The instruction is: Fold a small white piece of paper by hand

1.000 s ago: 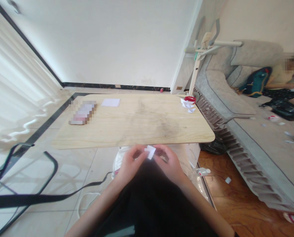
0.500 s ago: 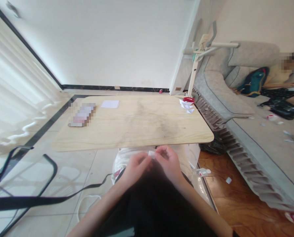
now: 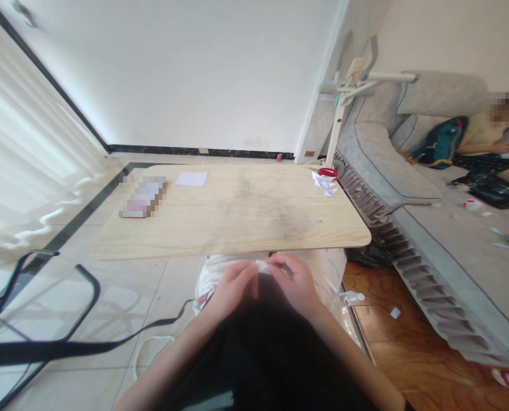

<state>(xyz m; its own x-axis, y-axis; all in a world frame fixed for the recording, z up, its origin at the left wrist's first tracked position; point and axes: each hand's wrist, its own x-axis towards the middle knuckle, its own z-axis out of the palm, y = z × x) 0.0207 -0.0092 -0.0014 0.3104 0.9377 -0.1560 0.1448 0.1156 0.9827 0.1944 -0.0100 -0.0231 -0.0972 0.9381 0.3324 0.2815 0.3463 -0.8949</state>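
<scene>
Between my two hands, just short of the table's near edge, is a small folded piece of white paper (image 3: 263, 266). My left hand (image 3: 238, 281) pinches its left side, thumb and fingers pressed together. On the other side my right hand (image 3: 292, 278) grips the paper with thumb and forefinger, the rest of its fingers curled. Part of the paper is hidden behind my fingertips. On the table's far right lie several folded white paper shapes (image 3: 324, 181) beside red-handled scissors (image 3: 328, 173). A flat stack of white paper (image 3: 192, 179) lies at the far left.
The light wooden table (image 3: 220, 222) stands before me, with a blurred flat rectangular object (image 3: 143, 197) on its left. A black metal frame (image 3: 89, 285) is at my left. To the right is a grey sofa (image 3: 434, 251) with a seated person (image 3: 485, 131) and a teal backpack (image 3: 441, 142).
The paper between my fingertips has shifted and looks wider and lower in shape. My left fingers have changed position a little; both hands stay in the same place.
</scene>
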